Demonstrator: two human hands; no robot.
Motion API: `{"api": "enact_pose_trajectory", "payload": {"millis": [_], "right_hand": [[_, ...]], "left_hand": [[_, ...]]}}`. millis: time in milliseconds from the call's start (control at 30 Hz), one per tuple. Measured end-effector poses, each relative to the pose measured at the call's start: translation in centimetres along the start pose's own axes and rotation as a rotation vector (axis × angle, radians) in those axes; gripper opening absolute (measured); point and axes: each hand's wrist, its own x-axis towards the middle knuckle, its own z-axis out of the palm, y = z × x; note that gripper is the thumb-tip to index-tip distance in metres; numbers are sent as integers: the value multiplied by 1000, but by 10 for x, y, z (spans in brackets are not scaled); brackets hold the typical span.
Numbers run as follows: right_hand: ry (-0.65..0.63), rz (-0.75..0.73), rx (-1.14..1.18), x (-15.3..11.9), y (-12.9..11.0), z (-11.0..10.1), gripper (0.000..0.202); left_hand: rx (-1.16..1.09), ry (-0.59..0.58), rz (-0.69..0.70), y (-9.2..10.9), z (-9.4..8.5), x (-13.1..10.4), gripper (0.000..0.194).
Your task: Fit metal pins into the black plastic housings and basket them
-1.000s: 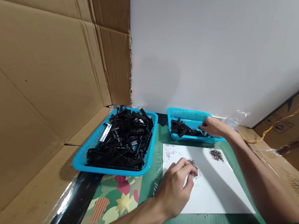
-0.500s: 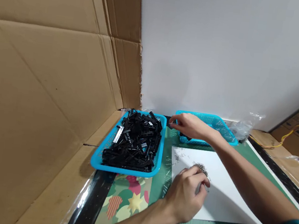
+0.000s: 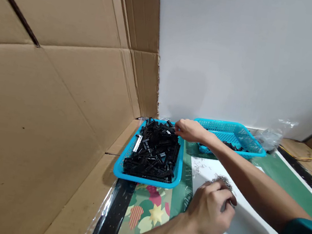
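Observation:
My right hand (image 3: 190,130) reaches across to the far right corner of a blue basket (image 3: 119,169) heaped with black plastic parts (image 3: 154,151). Its fingers are bent and drawn together at the edge of the heap; whether a part is between them I cannot make out. Nearer to me, my left hand (image 3: 213,209) is closed with curled fingers above a white sheet (image 3: 245,221). A pile of tiny thin metal pieces (image 3: 221,179) lies just beyond its knuckles. Whatever the left fingertips hold is hidden.
A second blue basket (image 3: 259,150) stands behind the sheet with some black parts (image 3: 232,146) in it. A clear plastic bag (image 3: 270,139) lies to its right. Cardboard (image 3: 57,127) walls the left side, and a white wall (image 3: 238,58) rises behind.
My right hand has moved left, from between the baskets to the edge of the black parts. My left hand stays closed by the metal pile. The view has turned left.

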Motion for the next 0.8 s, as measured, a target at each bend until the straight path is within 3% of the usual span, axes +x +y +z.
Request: {"api": "enact_pose_trajectory", "payload": {"millis": [100, 200, 333, 433, 533, 600, 700, 800], "right_hand": [[33, -33, 178, -10, 10, -14, 20], [91, -15, 788, -34, 23, -32, 26], [-34, -129, 1057, -85, 44, -49, 34], [-27, -223, 1070, -127, 58, -49, 33], [107, -143, 1005, -164, 63, -38, 32], [164, -65, 826, -184, 62, -26, 29], [126, 7, 495, -208, 55, -9, 19], [149, 39, 462, -225, 50, 4, 18]], "left_hand": [[-40, 36, -14, 2, -1, 0, 22], [-134, 99, -96, 5, -4, 1, 27], [-474, 181, -263, 4, -11, 8, 23], [-859, 179, -304, -2, -16, 17, 44], [-993, 210, -332, -8, -19, 24, 60], [-999, 177, -378, -8, -18, 25, 62], [-847, 106, -395, -4, -14, 23, 48], [-702, 49, -345, 2, -9, 20, 40]]}}
